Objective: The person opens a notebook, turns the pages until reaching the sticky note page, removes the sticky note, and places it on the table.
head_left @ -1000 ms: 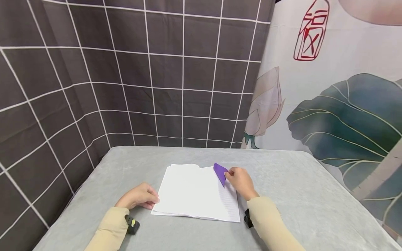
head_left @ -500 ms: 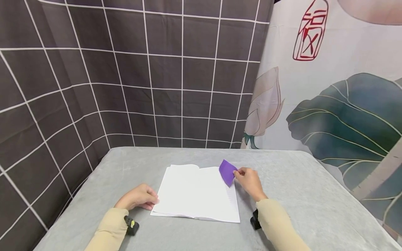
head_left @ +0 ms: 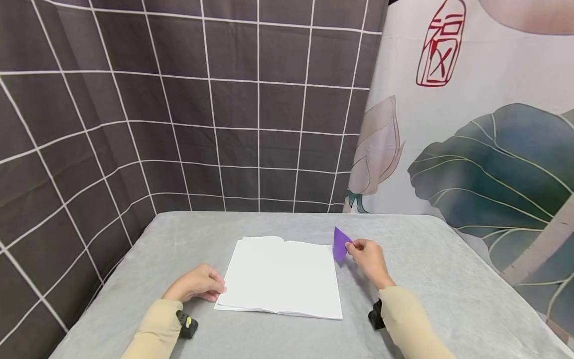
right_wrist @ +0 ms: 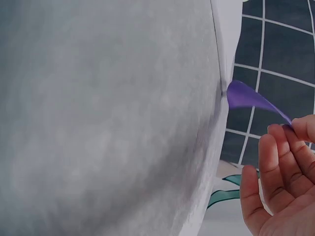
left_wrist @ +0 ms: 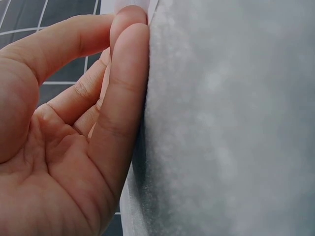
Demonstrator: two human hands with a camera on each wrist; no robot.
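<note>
An open notebook [head_left: 280, 279] with white pages lies on the grey-covered table. At its left edge, my left hand [head_left: 199, 282] pinches the page edge between thumb and fingers; the left wrist view shows the fingertips [left_wrist: 129, 37] meeting at the white paper. My right hand [head_left: 368, 260] is raised just beyond the notebook's upper right corner. Between its thumb and forefinger it holds a small purple piece of paper [head_left: 340, 246] by one edge. In the right wrist view the purple paper hangs bent from the fingertips, with the other fingers loosely curled.
The grey cloth-covered table [head_left: 430, 279] stretches around the notebook on all sides. Behind it hangs a dark curtain [head_left: 233, 149] with a white grid. A pale hanging with a lotus print [head_left: 484, 164] covers the right side.
My right hand has moved right with the purple paper, from over the right page to beyond the notebook's edge. The left hand stays at the left edge.
</note>
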